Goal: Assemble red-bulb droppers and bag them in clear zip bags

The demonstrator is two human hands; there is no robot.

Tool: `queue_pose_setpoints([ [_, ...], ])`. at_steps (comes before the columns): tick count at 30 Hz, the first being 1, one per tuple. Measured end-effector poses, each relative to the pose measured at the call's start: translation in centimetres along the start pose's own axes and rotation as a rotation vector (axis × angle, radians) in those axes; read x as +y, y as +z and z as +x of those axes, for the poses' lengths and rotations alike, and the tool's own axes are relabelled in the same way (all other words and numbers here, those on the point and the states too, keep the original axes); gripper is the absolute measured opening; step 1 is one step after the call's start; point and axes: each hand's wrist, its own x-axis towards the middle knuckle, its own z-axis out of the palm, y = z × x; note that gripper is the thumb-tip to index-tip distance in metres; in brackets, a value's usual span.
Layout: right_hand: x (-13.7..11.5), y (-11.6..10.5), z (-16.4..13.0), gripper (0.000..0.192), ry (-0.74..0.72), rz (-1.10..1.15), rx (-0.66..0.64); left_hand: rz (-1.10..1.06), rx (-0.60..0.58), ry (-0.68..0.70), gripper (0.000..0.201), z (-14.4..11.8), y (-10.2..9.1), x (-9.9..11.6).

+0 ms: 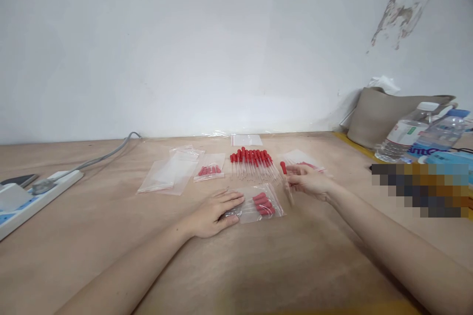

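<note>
My left hand (pixel 216 212) lies flat, fingers stretched out, over the left end of a clear zip bag (pixel 247 214) on the table. Inside that bag are several droppers with red rubber bulbs (pixel 263 204). My right hand (pixel 309 183) pinches a single dropper (pixel 284 168), its red bulb up and its clear tube pointing down beside the bag's zip end. Between and beyond my hands lies a pile of loose droppers (pixel 254 158), bulbs towards the wall. Two more filled bags flank the pile, a left one (pixel 209 170) and a right one (pixel 300 159), the latter partly behind my right hand.
Flat, unfilled zip bags (pixel 162 173) lie at left, and a white one (pixel 246 140) near the wall. A power strip (pixel 40 198) with a grey cable (pixel 111 152) stands far left. Water bottles (pixel 404 130) and a grey-brown container (pixel 373 115) are at right.
</note>
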Motion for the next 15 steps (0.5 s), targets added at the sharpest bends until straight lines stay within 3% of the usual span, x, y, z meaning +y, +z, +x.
queue_pose_setpoints([
  [3,0.8,0.3,-0.5,0.023,0.075,0.188,-0.097,-0.005,0.006,0.000,0.048,0.0,-0.1,0.1],
  [6,2.3,0.6,0.2,0.029,-0.033,0.262,0.074,-0.019,0.012,0.003,0.048,0.1,-0.1,0.1],
  [10,4.0,1.2,1.2,0.056,-0.198,0.228,0.314,-0.023,0.016,0.011,0.048,0.1,0.0,-0.1],
  [12,4.2,1.4,1.4,0.062,-0.256,0.214,0.366,-0.018,0.017,0.011,0.048,0.1,0.1,-0.1],
  [15,4.1,1.9,1.1,0.057,-0.226,0.264,0.403,-0.003,0.008,0.004,0.049,0.0,0.2,-0.2],
])
